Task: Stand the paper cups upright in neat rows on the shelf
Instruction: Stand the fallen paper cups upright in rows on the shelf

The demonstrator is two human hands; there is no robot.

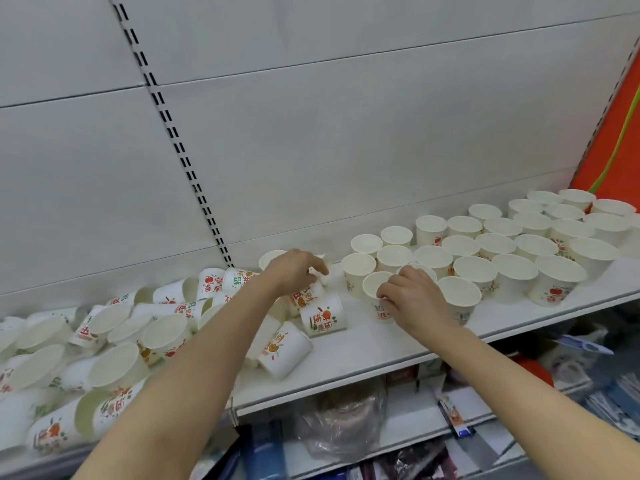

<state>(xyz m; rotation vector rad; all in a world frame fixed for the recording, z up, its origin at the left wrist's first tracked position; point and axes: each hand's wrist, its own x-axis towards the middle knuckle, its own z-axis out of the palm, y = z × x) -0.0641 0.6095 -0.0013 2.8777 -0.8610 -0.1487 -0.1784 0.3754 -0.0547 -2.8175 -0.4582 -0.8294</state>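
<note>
Several white paper cups with orange and green print stand upright in rows [512, 251] on the right part of the white shelf [398, 348]. A jumbled pile of tipped cups [114, 341] covers the left part. My right hand [412, 299] grips an upright cup [375, 284] at the left end of the front row, fingers over its rim and side. My left hand [294, 271] reaches over the pile and closes on a cup lying on its side [304, 294] near the back. A cup [323, 315] stands just in front of it.
The grey back panel has a slotted upright [180, 150] behind the pile. An orange panel [609, 133] closes the shelf's right end. Below the shelf edge lie packaged goods and a plastic bag [343, 424]. A tipped cup [284, 349] rests near the front edge.
</note>
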